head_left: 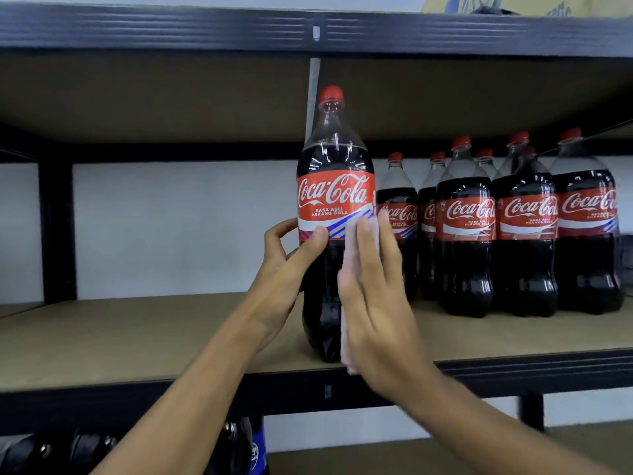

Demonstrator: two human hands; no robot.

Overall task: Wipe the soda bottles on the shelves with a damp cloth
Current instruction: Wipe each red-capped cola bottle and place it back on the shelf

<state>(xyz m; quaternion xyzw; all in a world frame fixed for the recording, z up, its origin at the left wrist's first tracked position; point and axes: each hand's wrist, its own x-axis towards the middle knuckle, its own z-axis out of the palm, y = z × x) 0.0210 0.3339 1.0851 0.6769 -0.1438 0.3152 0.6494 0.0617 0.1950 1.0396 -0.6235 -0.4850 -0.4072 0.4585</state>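
Observation:
A large cola bottle (334, 186) with a red cap and red label stands upright near the front edge of the middle shelf (154, 337). My left hand (287, 269) grips its left side just below the label, thumb across the front. My right hand (376, 296) lies flat with straight fingers against the bottle's right side, pressing a pale pink cloth (351, 265) onto it. Most of the cloth is hidden under my palm.
Several more cola bottles (520, 234) stand grouped at the right of the same shelf. The upper shelf beam (205, 29) hangs just above the bottle cap. Dark bottle tops (239, 447) show on the shelf below.

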